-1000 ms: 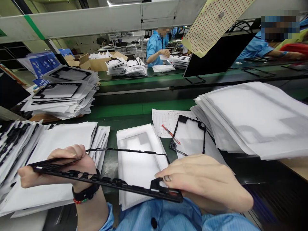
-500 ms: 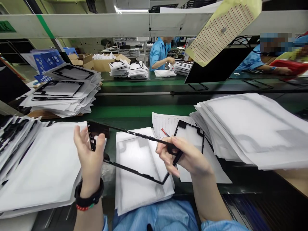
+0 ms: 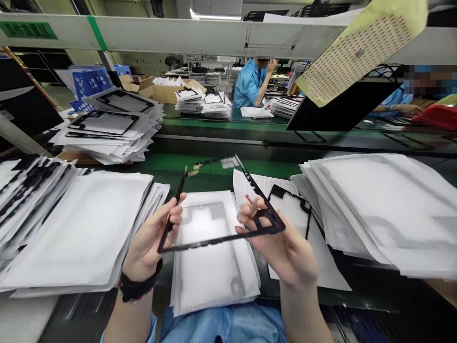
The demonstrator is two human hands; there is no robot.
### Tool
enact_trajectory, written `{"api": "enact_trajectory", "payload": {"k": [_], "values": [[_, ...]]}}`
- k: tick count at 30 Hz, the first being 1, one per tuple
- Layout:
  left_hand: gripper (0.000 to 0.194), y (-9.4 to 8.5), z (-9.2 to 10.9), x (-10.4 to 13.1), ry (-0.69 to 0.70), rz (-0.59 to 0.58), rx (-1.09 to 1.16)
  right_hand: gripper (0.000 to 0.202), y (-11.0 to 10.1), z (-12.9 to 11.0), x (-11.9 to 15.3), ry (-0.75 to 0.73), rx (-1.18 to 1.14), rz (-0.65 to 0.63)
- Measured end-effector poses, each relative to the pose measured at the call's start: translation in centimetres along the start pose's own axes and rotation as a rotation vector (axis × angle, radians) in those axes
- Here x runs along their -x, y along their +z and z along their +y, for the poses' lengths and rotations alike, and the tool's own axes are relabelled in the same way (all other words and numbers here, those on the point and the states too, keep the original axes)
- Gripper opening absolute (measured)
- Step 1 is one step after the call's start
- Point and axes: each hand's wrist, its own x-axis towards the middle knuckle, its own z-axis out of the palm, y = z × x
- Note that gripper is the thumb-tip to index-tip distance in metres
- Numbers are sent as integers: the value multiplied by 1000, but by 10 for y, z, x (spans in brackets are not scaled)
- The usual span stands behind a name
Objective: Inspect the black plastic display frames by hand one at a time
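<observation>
While we are lifting this thin black rectangular plastic frame (image 3: 217,238) above the green work table (image 3: 200,164), our left hand (image 3: 152,243) is pinching its left rail between thumb and fingertips, and our right hand (image 3: 282,243) is gripping the near right corner, fingers curled round it. We are tilting it so the far edge is rising away from us, right over the small stack of white paper sheets (image 3: 210,267). Beside our right hand another black frame (image 3: 303,205) is lying on paper, with a red pen (image 3: 249,198) just behind. We are judging the risk as twisting: uneven pull from two corner grips could bend or snap this slender frame, or let it slip
</observation>
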Motion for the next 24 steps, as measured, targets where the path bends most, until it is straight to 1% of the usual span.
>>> {"api": "enact_trajectory", "payload": {"k": [1, 3, 6, 9, 12, 15, 18, 20, 22, 24], "values": [[25, 4, 3, 0, -67, 3, 119, 25, 0, 1, 4, -38, -12, -30], [28, 10, 7, 1, -159, -25, 321, 35, 1, 1, 11, -105, -15, -84], [30, 15, 7, 3, -254, -60, 526, 45, 4, 0, 17, -172, 37, -127], [32, 18, 5, 10, -300, -59, 665, 52, 8, -1, 19, -197, 58, -174], [31, 17, 4, 20, -300, -48, 750, 59, 9, 0, 22, -232, 34, -220], [27, 16, 3, 28, -294, -87, 781, 58, 3, 4, 26, -241, 16, -246], [27, 18, 1, 34, -229, -129, 702, 55, -7, 9, 32, -168, -45, -211], [28, 21, -1, 37, -140, -92, 591, 63, -13, 11, 36, -121, -87, -161], [29, 25, -3, 39, -62, -16, 493, 73, -19, 13, 38, -108, -132, -116], [28, 28, -4, 41, -23, 27, 441, 77, -25, 15, 40, -97, -173, -65]]}}
